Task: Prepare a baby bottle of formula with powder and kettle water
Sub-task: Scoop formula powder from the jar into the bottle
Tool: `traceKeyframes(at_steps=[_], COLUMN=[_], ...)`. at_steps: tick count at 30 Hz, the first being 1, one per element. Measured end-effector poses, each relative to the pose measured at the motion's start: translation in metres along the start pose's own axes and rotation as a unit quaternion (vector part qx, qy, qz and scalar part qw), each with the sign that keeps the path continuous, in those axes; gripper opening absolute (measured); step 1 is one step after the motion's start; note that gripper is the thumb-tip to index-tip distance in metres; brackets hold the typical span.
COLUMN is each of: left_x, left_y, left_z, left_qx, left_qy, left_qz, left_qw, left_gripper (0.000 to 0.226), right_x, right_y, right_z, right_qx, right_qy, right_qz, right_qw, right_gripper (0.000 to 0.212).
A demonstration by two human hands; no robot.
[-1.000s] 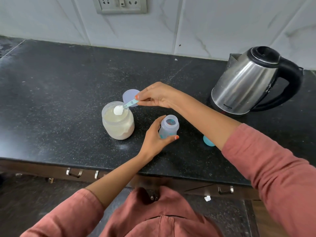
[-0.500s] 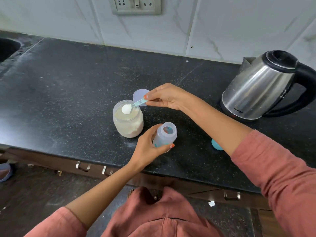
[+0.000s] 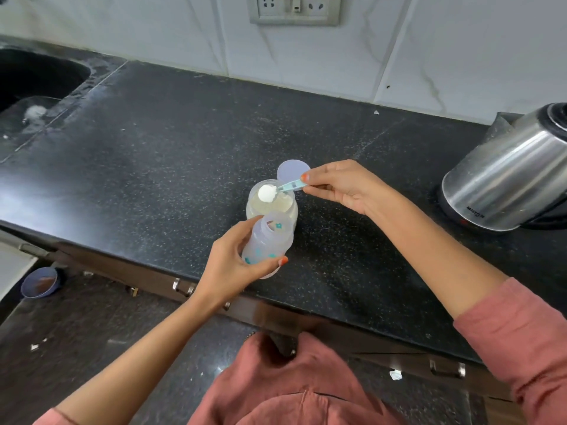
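My left hand (image 3: 233,265) grips an open, clear baby bottle (image 3: 268,240), lifted and tilted just in front of the powder jar (image 3: 285,207). The jar stands open on the black counter (image 3: 153,167), part full of cream powder. My right hand (image 3: 343,187) pinches the handle of a small blue scoop (image 3: 277,190); its bowl holds a heap of white powder above the jar's mouth. The jar's pale lid (image 3: 291,170) lies flat behind the jar. A steel kettle (image 3: 506,176) with a black lid stands at the right.
A dark sink (image 3: 36,78) is set into the counter at far left. A wall socket plate (image 3: 294,9) sits on the tiled backsplash. Below the counter edge run drawers with metal handles (image 3: 182,288), and a small blue bowl (image 3: 40,282) sits on the floor.
My left hand has lifted the bottle off the counter and brought it left, close against the jar. The scoop stays heaped over the jar. The view has shifted left, bringing the sink in.
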State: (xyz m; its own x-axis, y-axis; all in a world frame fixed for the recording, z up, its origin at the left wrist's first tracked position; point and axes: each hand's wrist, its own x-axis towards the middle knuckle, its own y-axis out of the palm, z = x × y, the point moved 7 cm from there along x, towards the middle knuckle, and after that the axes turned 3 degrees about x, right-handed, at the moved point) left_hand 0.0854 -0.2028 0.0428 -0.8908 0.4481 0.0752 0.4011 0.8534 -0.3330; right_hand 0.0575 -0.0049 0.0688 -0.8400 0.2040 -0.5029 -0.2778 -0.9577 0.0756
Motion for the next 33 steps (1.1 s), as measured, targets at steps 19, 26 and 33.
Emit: traceKeyframes(at_steps=[19, 26, 33], left_x=[0.053, 0.062, 0.065], left_y=[-0.056, -0.061, -0.060], left_z=[0.007, 0.003, -0.001], left_qx=[0.104, 0.084, 0.077], left_qy=[0.020, 0.012, 0.017], left_qz=[-0.020, -0.008, 0.009], left_qw=[0.994, 0.996, 0.997], left_gripper=[0.054, 0.049, 0.050], right_x=[-0.029, -0.039, -0.054], right_y=[0.006, 0.018, 0.032], right_z=[0.019, 0.026, 0.041], right_qx=[0.099, 0.051, -0.079], right_qy=[-0.060, -0.118, -0.246], right_qz=[-0.072, -0.090, -0.106], right_qw=[0.991, 0.988, 0.960], right_gripper=[0.004, 0.004, 0.008])
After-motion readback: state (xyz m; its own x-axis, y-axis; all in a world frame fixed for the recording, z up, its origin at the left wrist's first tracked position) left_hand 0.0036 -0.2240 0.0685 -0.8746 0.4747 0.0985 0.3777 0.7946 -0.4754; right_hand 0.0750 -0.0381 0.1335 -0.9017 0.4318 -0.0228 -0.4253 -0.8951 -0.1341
